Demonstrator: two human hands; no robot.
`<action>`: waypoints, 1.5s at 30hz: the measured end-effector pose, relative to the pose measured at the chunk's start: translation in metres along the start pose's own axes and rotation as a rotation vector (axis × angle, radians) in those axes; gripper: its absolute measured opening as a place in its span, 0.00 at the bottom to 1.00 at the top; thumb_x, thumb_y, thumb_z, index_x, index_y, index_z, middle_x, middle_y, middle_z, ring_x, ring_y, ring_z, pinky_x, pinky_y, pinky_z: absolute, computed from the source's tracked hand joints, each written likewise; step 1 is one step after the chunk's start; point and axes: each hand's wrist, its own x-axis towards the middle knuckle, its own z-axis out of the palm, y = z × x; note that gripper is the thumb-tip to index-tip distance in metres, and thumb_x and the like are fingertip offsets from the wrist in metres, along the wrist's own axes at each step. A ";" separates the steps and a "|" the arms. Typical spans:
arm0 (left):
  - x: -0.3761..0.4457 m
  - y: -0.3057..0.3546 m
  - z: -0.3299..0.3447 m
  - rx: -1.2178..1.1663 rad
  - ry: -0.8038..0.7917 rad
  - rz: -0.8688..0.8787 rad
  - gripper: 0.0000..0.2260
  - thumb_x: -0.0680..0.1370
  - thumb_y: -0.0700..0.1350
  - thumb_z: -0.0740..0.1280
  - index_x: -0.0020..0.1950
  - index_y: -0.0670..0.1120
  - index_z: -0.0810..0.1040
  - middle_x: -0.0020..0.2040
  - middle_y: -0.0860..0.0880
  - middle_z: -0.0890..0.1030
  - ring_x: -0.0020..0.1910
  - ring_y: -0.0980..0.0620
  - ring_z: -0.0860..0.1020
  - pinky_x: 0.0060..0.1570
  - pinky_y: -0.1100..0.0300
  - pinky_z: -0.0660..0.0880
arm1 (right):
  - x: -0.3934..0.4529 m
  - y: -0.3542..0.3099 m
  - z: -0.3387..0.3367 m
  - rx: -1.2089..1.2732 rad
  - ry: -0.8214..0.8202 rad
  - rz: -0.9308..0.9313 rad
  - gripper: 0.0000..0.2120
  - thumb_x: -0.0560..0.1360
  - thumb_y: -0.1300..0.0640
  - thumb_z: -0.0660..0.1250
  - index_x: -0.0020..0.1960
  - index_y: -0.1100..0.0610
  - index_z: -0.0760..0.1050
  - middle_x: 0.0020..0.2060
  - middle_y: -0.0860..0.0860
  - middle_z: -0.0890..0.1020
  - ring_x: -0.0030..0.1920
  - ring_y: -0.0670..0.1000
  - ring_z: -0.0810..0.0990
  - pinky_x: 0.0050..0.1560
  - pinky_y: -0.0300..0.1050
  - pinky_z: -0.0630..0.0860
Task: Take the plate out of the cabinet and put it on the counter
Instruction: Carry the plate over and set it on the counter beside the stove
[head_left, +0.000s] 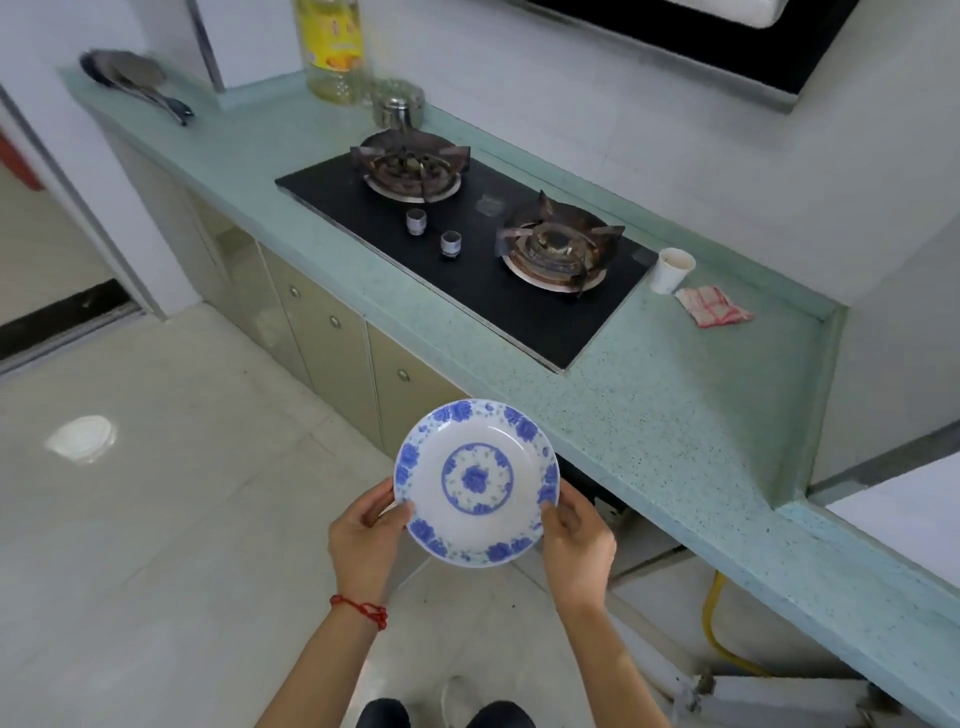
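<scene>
A white plate (477, 482) with a blue flower pattern is held face up in the air, in front of the green speckled counter (670, 410) and above the floor. My left hand (363, 535) grips its left rim, thumb on top. My right hand (576, 545) grips its right rim. The plate's far edge just overlaps the counter's front edge. Under the counter behind the plate the cabinet (613, 499) stands open and dark inside.
A black two-burner gas hob (467, 275) is set into the counter. A paper cup (671, 270) and a red-and-white cloth (714, 307) lie to its right. An oil bottle (330, 49), a metal pot (397, 109) and a spatula (135, 83) stand further back. A yellow hose (714, 623) runs under the counter.
</scene>
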 end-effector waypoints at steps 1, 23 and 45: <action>0.001 0.002 -0.004 -0.015 0.028 -0.002 0.14 0.68 0.31 0.69 0.53 0.40 0.80 0.49 0.45 0.82 0.49 0.44 0.80 0.52 0.51 0.77 | 0.002 -0.004 0.005 0.001 -0.037 -0.011 0.14 0.73 0.66 0.64 0.52 0.50 0.78 0.28 0.28 0.80 0.34 0.32 0.80 0.36 0.29 0.78; -0.047 -0.027 -0.131 -0.192 0.809 -0.050 0.15 0.70 0.32 0.68 0.57 0.38 0.78 0.49 0.43 0.82 0.47 0.46 0.80 0.39 0.66 0.80 | -0.029 -0.013 0.145 0.040 -0.846 -0.150 0.12 0.74 0.61 0.66 0.57 0.54 0.76 0.44 0.47 0.83 0.41 0.39 0.81 0.38 0.31 0.78; -0.006 -0.015 -0.332 -0.245 0.871 -0.107 0.17 0.70 0.35 0.69 0.59 0.40 0.77 0.53 0.42 0.81 0.51 0.44 0.80 0.51 0.52 0.78 | -0.156 -0.058 0.310 0.020 -0.899 -0.204 0.13 0.73 0.62 0.67 0.57 0.53 0.77 0.43 0.42 0.82 0.41 0.46 0.82 0.38 0.32 0.79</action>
